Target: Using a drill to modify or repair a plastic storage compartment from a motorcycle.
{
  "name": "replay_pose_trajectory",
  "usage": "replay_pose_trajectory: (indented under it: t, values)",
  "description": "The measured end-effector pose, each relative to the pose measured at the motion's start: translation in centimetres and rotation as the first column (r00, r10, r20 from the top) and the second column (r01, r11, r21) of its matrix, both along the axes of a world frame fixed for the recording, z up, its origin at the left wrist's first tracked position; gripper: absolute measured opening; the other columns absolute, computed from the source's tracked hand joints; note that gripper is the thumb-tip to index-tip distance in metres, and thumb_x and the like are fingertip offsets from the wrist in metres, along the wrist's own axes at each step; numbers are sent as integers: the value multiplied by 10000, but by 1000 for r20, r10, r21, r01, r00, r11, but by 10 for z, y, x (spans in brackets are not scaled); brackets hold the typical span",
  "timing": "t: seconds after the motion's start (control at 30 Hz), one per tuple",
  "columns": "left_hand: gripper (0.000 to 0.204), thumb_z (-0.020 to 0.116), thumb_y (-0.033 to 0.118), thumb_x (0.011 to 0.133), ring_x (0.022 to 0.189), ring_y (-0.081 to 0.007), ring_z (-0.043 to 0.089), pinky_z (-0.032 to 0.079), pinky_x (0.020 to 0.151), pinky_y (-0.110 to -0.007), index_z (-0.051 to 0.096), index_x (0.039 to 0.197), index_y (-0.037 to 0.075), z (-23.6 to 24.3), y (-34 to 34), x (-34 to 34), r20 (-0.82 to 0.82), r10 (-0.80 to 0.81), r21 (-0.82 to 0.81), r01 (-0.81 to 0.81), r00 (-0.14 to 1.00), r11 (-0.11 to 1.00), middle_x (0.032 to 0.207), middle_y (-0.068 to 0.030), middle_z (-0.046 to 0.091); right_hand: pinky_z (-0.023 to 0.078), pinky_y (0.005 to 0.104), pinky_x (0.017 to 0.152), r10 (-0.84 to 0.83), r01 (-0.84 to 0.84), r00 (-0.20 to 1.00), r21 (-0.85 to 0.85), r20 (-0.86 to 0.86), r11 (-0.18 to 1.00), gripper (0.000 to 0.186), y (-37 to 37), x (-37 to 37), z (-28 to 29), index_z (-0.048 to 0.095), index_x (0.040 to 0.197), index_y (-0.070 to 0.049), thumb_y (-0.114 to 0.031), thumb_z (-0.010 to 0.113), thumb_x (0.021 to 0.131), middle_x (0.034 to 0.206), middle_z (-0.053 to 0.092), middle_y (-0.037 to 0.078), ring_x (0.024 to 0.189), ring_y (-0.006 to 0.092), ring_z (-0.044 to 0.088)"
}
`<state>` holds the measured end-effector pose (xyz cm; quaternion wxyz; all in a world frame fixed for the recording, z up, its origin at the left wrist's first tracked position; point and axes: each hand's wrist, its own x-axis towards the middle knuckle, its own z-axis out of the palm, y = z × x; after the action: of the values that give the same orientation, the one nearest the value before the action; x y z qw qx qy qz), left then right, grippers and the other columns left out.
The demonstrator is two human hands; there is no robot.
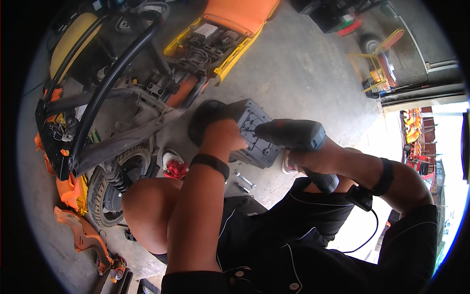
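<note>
My right hand (313, 159) is wrapped round the handle of a dark cordless drill (293, 133). The drill points left, its tip at the face of a grey plastic case (259, 148) with moulded ribs and holes. Whether the tip sits in a screw is too small to tell. My left hand (227, 135) grips the near left side of the case, fingertips bent onto its face; some fingers are hidden behind the wrist. Behind that hand a round black part (200, 120) adjoins the case. Between my legs, a bolt-like metal tool (246, 180) and a smaller dark one (242, 188) lie on the floor.
To the left stands a stripped vehicle frame (105, 93) with black tubes and a knobbly tyre (100, 201). Orange body panels (81, 230) lie beside it. Ahead is an open orange-and-yellow housing (220, 49) with wiring. A yellow-framed chair (374, 68) stands far right.
</note>
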<state>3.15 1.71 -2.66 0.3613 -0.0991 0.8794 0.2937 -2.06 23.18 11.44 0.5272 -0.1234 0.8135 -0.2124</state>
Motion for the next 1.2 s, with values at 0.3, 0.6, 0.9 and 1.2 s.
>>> replay_pose_trajectory:
  t: [0.3,0.6,0.9,1.2]
  values:
    - [664,816,489,828,1244,-340,654,514,1055,-392,705,1271,6,0,1,-1,7,16,-11,-16,1000,1000,1318,-218,684,555,295,818,14,-20,997,-74,-76,997,713,1,2,-4,481,1520,-72,89,527,826,1205,694,102,951,138,681]
    - [574,795,459,850,1253,-313,651,510,1052,-389,727,1268,72,3,1,1,16,17,-38,-16,1000,999,1327,-154,692,566,304,755,-13,10,998,-56,-63,998,718,-6,6,3,458,1533,-83,85,544,840,1075,709,103,851,135,684]
    - [665,804,497,841,1253,-328,650,510,1059,-391,701,1290,18,-3,2,-2,0,6,-10,-6,1000,1000,1341,-195,678,568,307,776,34,-39,997,-68,-76,997,717,4,-1,-14,478,1516,-79,96,546,824,1149,696,102,910,148,691]
    - [647,825,484,816,1238,-321,661,518,1048,-389,720,1268,33,-6,-3,2,-26,9,9,-9,1000,1000,1320,-191,690,566,305,807,-34,33,999,-42,-32,999,697,-10,6,-23,509,1487,-74,105,538,814,1268,674,101,1002,164,685]
